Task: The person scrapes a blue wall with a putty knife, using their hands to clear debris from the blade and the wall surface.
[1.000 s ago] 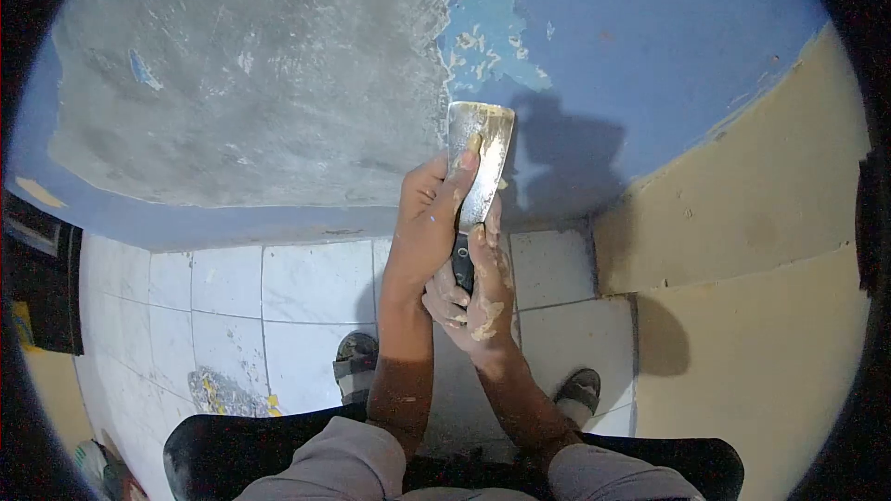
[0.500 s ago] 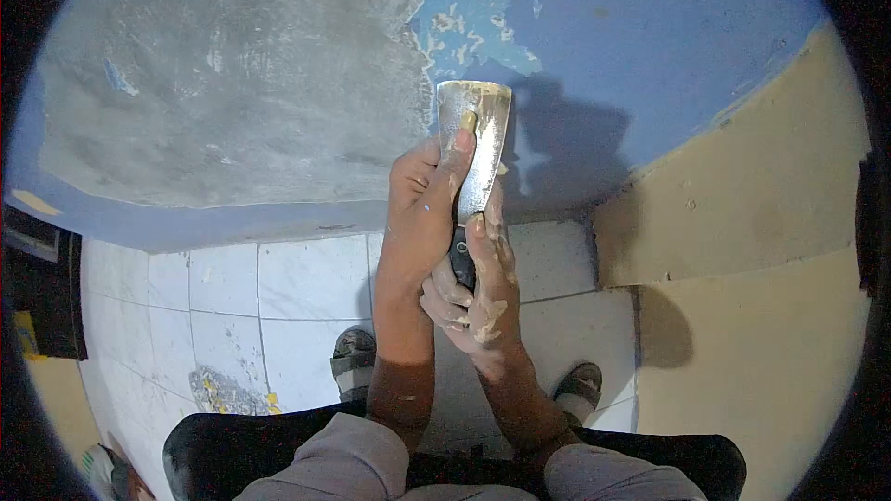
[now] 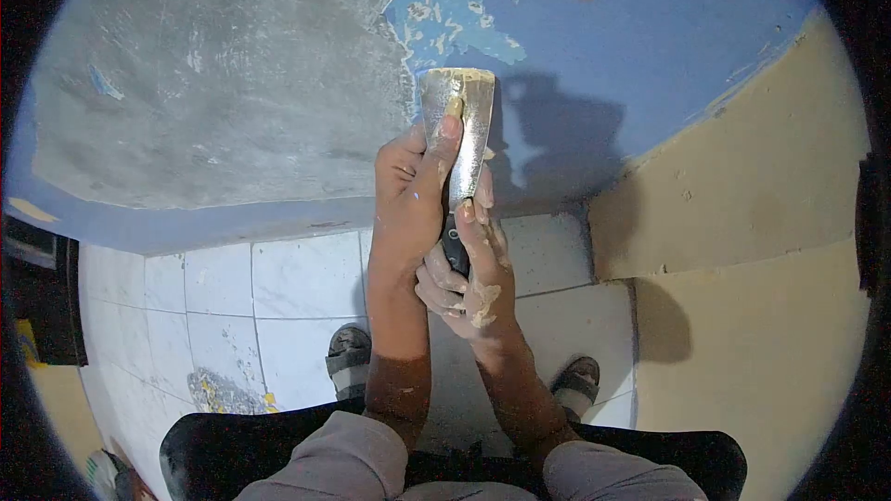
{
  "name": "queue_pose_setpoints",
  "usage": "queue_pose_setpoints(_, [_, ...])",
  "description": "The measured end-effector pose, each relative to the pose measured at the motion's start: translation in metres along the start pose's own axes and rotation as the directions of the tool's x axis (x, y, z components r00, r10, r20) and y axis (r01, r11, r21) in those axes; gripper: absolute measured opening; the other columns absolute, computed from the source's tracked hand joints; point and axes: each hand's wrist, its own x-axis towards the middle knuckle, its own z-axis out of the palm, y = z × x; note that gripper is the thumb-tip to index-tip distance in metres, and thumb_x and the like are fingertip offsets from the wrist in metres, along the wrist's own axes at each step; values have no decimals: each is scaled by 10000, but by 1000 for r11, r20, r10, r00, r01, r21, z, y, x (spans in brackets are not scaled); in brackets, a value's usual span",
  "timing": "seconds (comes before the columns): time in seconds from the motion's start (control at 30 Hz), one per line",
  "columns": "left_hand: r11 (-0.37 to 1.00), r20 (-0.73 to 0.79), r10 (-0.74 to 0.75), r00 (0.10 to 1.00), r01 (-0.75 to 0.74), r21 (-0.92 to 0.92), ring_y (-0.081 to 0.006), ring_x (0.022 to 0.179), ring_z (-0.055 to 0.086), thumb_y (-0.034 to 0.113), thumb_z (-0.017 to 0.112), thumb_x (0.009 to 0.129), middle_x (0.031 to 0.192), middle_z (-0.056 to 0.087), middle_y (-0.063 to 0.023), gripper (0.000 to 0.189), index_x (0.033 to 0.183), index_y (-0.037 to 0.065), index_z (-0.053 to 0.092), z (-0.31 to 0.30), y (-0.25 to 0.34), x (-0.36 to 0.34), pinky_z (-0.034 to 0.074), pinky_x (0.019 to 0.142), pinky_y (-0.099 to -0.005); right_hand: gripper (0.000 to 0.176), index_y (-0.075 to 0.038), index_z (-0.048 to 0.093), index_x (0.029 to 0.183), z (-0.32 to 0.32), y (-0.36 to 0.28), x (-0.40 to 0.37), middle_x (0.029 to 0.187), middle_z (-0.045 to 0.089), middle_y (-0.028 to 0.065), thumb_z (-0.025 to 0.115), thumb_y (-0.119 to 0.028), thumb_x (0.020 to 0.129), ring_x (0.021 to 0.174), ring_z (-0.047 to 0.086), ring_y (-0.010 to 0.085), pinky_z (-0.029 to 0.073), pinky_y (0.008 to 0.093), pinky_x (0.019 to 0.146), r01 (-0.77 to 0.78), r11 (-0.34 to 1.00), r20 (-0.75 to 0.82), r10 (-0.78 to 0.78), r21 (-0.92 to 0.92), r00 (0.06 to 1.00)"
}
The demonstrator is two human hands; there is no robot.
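A putty knife [image 3: 474, 130] with a wide metal blade and a black handle points up toward the wall. Around its handle my right hand [image 3: 473, 269] is closed, with pale paste smeared on the fingers and palm. My left hand [image 3: 413, 181] grips the blade from the left, its thumb lying flat on the metal and its other fingers curled behind. Light residue lines the blade's top edge.
Ahead is a blue wall [image 3: 640, 46] with a grey scraped patch [image 3: 213, 83] at left. A beige wall [image 3: 742, 204] stands at right. Below lies a white tiled floor [image 3: 306, 269] with debris and two sandalled feet.
Both hands and the putty knife have moved slightly up and to the left in view. The grip of both hands looks the same.
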Motion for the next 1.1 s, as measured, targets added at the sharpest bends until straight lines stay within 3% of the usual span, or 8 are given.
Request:
queue_pose_setpoints(0.17, [998,-28,25,999,-24,61,-44,546,527,295,564,926,687,625,-8,285,878,33,664,1,-2,1,415,492,-202,248,-146,458,1077,-10,4,3,440,288,-31,376,-361,986,292,244,67,223,210,270,8,1000,98,-10,23,995])
queue_pose_setpoints(0.37, [999,-6,29,1000,-29,18,-38,570,521,297,560,928,708,627,-1,292,884,29,668,3,2,1,411,504,-197,243,-149,475,1037,3,-2,-2,444,290,-36,382,-367,984,298,246,68,220,216,273,7,999,-58,-10,-39,998])
queue_pose_setpoints(0.63, [991,-19,92,996,-89,95,-29,567,488,251,535,950,669,589,14,285,851,2,635,4,0,6,366,495,-190,288,-137,482,965,-5,-5,5,444,292,-47,375,-404,981,309,250,54,207,204,284,23,997,30,-21,-68,999])
queue_pose_setpoints(0.73, [971,-19,190,982,-185,148,-37,562,497,274,534,948,671,592,8,310,845,0,635,15,21,8,377,491,-194,310,-106,364,1048,-9,-18,17,490,324,-45,379,-406,974,331,261,37,219,190,294,-96,993,209,81,63,975])
queue_pose_setpoints(0.83, [962,3,223,975,-221,159,-49,552,513,331,532,945,681,605,1,346,853,18,647,18,35,11,397,484,-199,678,-94,86,1476,0,-28,21,608,403,-25,428,-363,956,374,300,17,264,166,311,-25,999,233,33,-36,972])
queue_pose_setpoints(0.93, [973,-15,201,979,-198,119,-41,559,509,329,530,946,691,605,6,338,858,25,649,7,10,5,397,488,-196,723,-84,77,1477,-10,-15,12,672,447,-24,454,-385,938,380,313,17,270,172,310,91,979,192,-56,-181,980])
queue_pose_setpoints(1.03, [998,58,-41,997,43,-38,-81,541,547,270,513,958,637,596,-38,315,870,-14,615,-2,-6,-4,418,472,-214,616,-60,233,1415,-14,6,8,592,440,-30,487,-338,927,356,303,21,260,178,306,140,976,6,-140,-164,990])
queue_pose_setpoints(1.1, [996,104,-33,994,41,-77,-72,544,544,278,516,956,653,600,-30,312,887,-9,618,-8,-14,-6,419,473,-210,495,-48,349,1328,-17,14,3,555,424,-35,494,-303,929,349,307,24,251,187,302,178,968,-57,-190,-179,980])
